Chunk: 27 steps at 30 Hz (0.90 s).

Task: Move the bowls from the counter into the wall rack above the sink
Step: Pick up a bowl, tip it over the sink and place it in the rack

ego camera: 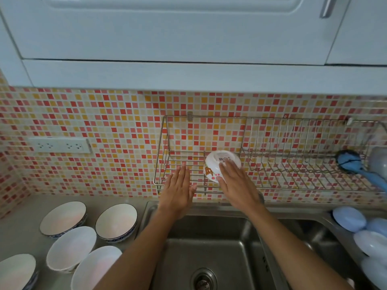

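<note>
Right hand [236, 183], fingers spread, cups a small upturned bowl [219, 164] on the wall rack [180, 164]. Left hand [180, 189] flat, empty, just beside it. First bowl being seated; next, probably release and reach for the counter bowls [116, 221] below-left of the fingers.

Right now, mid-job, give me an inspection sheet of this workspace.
Surface: grey counter left of the steel sink.
Job's things: five bowls upright on the counter, e.g. blue-rimmed bowl; one patterned bowl upside down in the wire wall rack.
Clutter: blue brush in the rack; pale blue dishes right of the sink.
Grippers: right hand rests on the patterned bowl; left hand open, fingers flat, holding nothing.
Cables: nothing seen.
Surroundings: mosaic tiles, wall sockets, cabinet above.
</note>
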Each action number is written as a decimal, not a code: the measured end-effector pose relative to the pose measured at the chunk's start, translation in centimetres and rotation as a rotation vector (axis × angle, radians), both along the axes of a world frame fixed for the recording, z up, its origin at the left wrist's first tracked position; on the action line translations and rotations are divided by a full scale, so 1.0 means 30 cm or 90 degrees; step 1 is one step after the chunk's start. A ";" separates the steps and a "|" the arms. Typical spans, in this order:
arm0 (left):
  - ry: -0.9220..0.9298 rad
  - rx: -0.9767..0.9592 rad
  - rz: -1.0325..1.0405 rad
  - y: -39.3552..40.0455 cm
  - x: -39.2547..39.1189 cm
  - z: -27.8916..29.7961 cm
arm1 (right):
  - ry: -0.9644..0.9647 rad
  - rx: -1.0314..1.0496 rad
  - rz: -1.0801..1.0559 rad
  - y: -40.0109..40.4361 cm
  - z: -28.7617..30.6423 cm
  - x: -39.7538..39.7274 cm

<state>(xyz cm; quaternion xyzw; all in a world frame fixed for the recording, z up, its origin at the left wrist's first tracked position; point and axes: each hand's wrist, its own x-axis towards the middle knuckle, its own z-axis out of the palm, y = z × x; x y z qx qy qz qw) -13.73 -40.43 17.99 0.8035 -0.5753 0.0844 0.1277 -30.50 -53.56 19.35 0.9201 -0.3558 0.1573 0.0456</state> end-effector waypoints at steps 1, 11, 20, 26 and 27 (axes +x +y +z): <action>-0.004 -0.003 0.000 -0.001 -0.001 0.000 | 0.020 -0.012 -0.001 0.012 -0.016 -0.013; -0.007 -0.019 -0.007 -0.003 -0.002 -0.009 | 0.063 0.139 -0.072 -0.011 0.003 0.007; -0.013 -0.010 -0.003 -0.007 0.002 -0.013 | 0.063 0.190 -0.092 -0.022 0.018 0.019; -0.020 -0.007 0.031 0.001 -0.019 -0.015 | -0.028 -0.022 -0.081 0.012 -0.035 -0.003; -0.017 -0.011 0.040 0.002 -0.023 -0.017 | -0.052 -0.022 -0.086 0.023 -0.045 -0.006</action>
